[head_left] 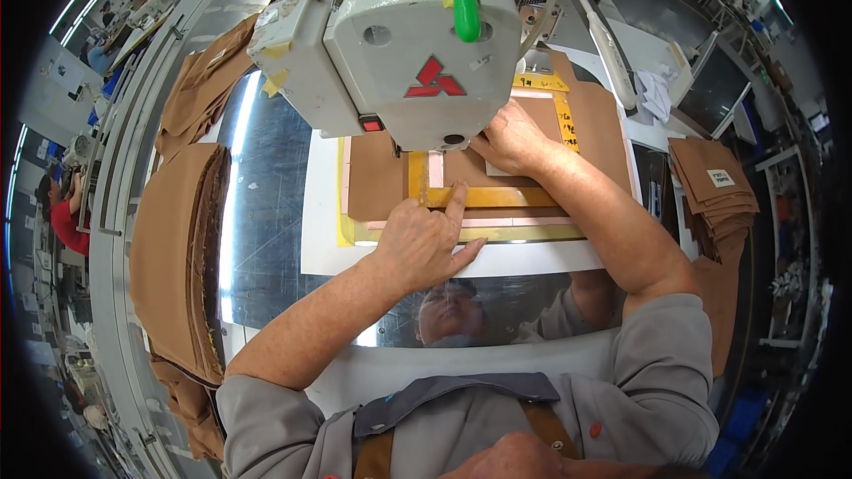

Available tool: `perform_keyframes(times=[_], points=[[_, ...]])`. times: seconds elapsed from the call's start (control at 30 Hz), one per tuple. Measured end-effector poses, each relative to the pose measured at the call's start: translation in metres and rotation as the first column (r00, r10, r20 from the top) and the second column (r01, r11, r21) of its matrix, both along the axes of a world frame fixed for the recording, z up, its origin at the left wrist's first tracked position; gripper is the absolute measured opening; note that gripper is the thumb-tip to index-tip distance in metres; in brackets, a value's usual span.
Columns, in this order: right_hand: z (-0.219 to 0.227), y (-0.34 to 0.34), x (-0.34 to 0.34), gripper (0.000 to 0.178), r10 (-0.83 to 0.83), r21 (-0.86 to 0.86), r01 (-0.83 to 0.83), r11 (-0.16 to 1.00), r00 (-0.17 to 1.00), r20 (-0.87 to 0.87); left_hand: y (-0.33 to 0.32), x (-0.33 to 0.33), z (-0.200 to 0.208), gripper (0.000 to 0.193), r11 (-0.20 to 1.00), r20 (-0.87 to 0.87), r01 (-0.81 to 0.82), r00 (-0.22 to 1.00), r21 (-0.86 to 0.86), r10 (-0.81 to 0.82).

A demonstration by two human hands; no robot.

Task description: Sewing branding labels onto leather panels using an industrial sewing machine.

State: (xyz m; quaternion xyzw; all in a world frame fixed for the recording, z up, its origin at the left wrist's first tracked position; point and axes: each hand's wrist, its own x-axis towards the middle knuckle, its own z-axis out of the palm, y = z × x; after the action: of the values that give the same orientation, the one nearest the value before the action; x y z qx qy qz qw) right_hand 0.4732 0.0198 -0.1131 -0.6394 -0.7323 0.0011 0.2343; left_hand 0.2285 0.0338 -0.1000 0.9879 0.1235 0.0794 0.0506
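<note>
Two hands (413, 244) (515, 142) have fingers (457, 200) over one yellow-edged template (510, 197).

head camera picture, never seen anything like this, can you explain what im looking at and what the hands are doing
This is one wide, bent view from a camera worn on a person's head, looking down; no robot, just two bare hands. The big white machine at the top looks like an industrial sewing machine. On the shiny metal tabletop lies a white sheet, with brown material and yellow strips over it. More brown pieces are stacked at the left and right. The left hand rests its index finger on a yellow strip, gripping nothing visible. The right hand reaches in beside the machine; its fingertips are partly hidden, so I can't tell whether it holds anything.
</note>
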Motion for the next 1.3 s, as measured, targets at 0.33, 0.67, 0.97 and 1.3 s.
perform_keyframes(times=[0.33, 0.67, 0.97, 1.3], points=[[0.021, -0.018, -0.011, 0.028, 0.009, -0.101, -0.002, 0.995, 0.998, 0.069, -0.014, -0.015, -0.007, 0.079, 0.999, 0.044, 0.035, 0.998, 0.010, -0.035], [0.010, -0.039, -0.024, 0.031, 0.030, 0.045, -0.032, 0.998, 0.998, 0.046, -0.029, -0.028, 0.004, 0.081, 0.994, 0.057, 0.060, 0.997, -0.095, -0.055], [0.016, -0.056, -0.035, 0.039, 0.048, -0.045, -0.046, 0.998, 0.998, 0.050, -0.046, -0.044, 0.001, 0.084, 0.992, 0.063, 0.087, 0.995, -0.089, -0.082], [0.014, -0.070, -0.047, 0.046, 0.055, -0.045, -0.051, 0.998, 0.994, 0.092, -0.060, -0.055, -0.002, 0.090, 0.993, 0.065, 0.083, 0.995, -0.086, -0.078]])
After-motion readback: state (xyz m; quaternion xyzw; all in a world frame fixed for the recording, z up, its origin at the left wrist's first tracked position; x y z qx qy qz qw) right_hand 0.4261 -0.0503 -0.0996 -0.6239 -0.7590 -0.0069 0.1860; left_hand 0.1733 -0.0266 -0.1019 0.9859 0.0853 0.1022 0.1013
